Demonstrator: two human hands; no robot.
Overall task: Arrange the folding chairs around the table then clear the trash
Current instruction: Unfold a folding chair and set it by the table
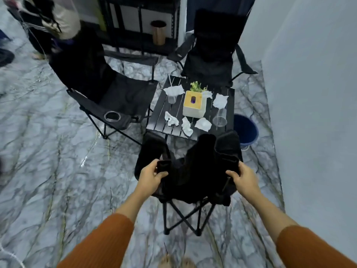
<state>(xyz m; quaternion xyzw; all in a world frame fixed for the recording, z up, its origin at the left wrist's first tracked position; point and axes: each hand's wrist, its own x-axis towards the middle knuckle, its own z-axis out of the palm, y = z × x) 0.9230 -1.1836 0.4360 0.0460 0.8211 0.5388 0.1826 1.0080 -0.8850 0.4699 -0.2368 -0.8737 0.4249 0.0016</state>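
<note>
Beside black slatted table (160, 117): third black fabric folding chair (193, 171), half-open.
Hands: left hand (152, 176), right hand (242, 177), fingers clamped on its top corners.
Set out: black side chair (116, 97), black far chair (212, 55), both open.
Trash on table: crumpled white tissues (171, 118), clear plastic cups (220, 118), uncleared.

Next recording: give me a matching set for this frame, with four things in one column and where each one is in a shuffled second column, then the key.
Things
1. near folding chair
2. blue bucket
3. tissue box
4. copper-coloured canister

Places
A. on the shelf rack at the back
B. gripped by the left hand and right hand
C. on the floor, right of the table
D. on the table among crumpled tissues

Pairs: 1-B, 2-C, 3-D, 4-A
</note>
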